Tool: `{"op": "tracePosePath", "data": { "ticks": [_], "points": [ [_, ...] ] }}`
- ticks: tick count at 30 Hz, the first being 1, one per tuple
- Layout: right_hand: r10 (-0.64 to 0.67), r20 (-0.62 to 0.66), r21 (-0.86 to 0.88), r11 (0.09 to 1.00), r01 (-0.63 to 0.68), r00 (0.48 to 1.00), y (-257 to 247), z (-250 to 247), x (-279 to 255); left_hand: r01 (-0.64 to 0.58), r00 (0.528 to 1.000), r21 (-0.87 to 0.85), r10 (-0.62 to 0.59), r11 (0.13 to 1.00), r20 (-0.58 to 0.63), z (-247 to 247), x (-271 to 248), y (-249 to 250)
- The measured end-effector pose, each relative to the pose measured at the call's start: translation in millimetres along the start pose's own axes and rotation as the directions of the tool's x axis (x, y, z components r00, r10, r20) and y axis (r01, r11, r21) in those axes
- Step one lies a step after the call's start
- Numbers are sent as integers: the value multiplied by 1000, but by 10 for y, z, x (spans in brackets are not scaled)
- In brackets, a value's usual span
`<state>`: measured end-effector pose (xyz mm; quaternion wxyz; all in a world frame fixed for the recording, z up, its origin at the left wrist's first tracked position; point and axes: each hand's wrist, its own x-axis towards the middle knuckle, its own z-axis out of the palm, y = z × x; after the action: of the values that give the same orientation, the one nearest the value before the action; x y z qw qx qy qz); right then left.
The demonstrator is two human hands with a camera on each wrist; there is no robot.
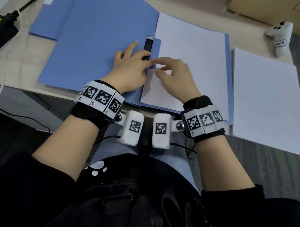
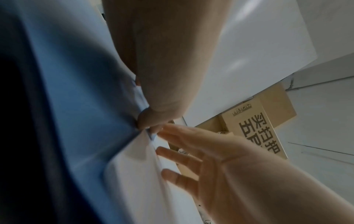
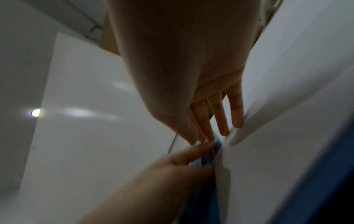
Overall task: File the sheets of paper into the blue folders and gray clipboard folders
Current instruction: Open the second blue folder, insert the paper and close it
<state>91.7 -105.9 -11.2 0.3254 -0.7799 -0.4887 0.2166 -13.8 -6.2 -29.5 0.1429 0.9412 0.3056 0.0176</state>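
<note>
L grip (image 1: 130,70) pinches clip flap (image 1: 155,47) on blue folder (image 1: 88,57); R grip (image 1: 177,77), fingers flat, on sheet (image 1: 192,48) edge (spare stack (image 1: 269,102) beside).

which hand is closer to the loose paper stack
Right. The right hand is over the filed sheet beside the stack; the left hand pinches the folder clip, farther away.

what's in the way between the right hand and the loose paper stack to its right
Nothing visible: between the right hand and the paper stack lie only the flat sheet in the blue folder.
</note>
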Motion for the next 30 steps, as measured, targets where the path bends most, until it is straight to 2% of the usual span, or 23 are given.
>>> {"op": "tracePosePath", "data": {
  "ticks": [3,5,7,9,10,12,14,18,20,22,26,27,30],
  "points": [
    [33,73,-84,996,-27,997,-24,133,14,-23,999,-69,25,997,32,-61,0,-33],
    [68,100,-140,989,-54,993,-57,160,34,-21,1000,-176,24,984,17,-102,-39,-92],
    [110,131,-208,975,-82,985,-117,151,45,-3,998,-254,-12,967,-58,-133,-87,-180],
    [156,150,-247,962,-116,976,-171,155,45,58,973,-282,-117,958,-199,-177,-164,-269],
    [176,158,-257,957,-131,972,-189,172,46,120,942,-270,-196,955,-272,-198,-207,-321],
    [205,163,-267,951,-157,965,-192,232,63,277,851,-245,-355,929,-386,-230,-303,-440],
    [221,156,-271,947,-174,963,-203,272,75,417,758,-248,-485,874,-436,-250,-423,-555],
    [252,166,-247,947,-208,953,-244,276,80,594,624,-355,-692,721,-362,-204,-628,-794],
    [266,169,-245,944,-221,949,-245,276,86,623,562,-451,-767,639,-310,-195,-698,-877],
    [277,166,-247,941,-232,946,-259,282,82,572,529,-559,-791,600,-307,-218,-763,-923],
    [291,165,-245,938,-247,942,-328,287,30,356,438,-685,-761,636,-479,-352,-859,-913],
    [289,160,-242,938,-247,944,-336,284,24,273,411,-697,-736,663,-539,-403,-877,-879],
    [287,155,-207,945,-253,945,-347,261,8,-117,307,-703,-648,702,-697,-540,-909,-758]
  ]
}}
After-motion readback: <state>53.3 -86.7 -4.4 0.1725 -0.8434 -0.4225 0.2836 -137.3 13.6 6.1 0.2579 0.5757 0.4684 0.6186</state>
